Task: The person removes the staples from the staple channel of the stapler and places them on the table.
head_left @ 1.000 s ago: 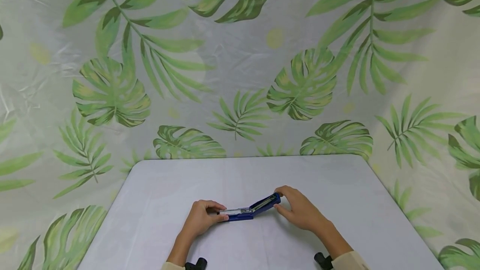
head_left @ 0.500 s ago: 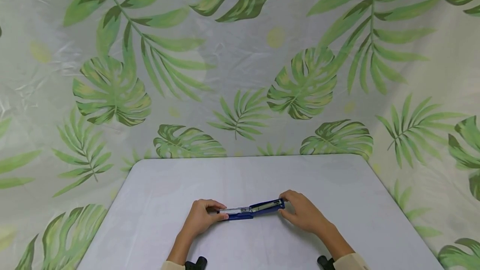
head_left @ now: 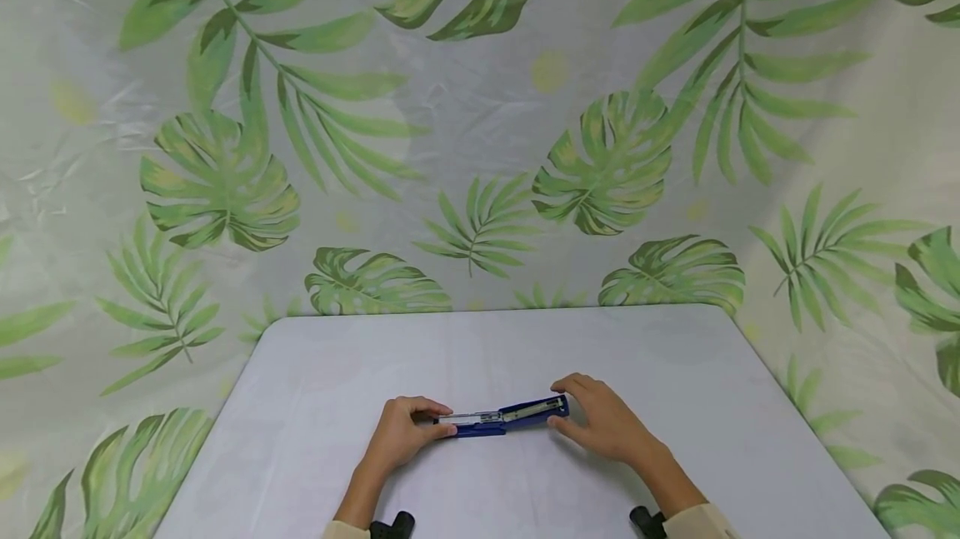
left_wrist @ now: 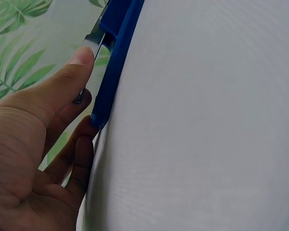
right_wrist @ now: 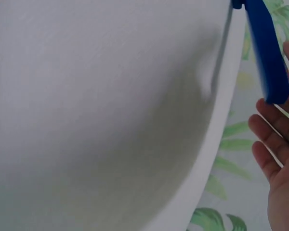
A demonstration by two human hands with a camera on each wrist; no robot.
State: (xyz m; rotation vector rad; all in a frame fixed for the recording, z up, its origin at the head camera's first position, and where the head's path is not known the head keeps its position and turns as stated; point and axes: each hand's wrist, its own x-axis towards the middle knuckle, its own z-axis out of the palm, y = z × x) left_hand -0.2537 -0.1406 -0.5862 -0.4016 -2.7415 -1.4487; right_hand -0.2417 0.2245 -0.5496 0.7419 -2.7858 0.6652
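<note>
A dark blue stapler (head_left: 480, 429) lies spread wide open on the white table, its metal staple channel showing on the left half and its top arm (head_left: 534, 412) swung over to the right, slightly raised. My left hand (head_left: 401, 433) pinches the left end; in the left wrist view the thumb (left_wrist: 82, 57) lies against the metal channel and the other fingers reach round the blue base (left_wrist: 113, 82). At the raised arm's tip is my right hand (head_left: 603, 422), thumb and fingers spread loosely around it. The right wrist view has the fingers (right_wrist: 272, 125) by the blue arm's end (right_wrist: 274, 91).
The white table (head_left: 480, 347) has rounded far corners. Behind it hangs a curtain (head_left: 480, 122) printed with green leaves. A black wrist mount (head_left: 393, 525) shows by the left sleeve, another black mount (head_left: 647, 521) by the right one.
The stapler's top arm has swung down to the right, lying flatter than a second ago. My right hand lowered with it, then its fingers loosened. The left hand stays in place.
</note>
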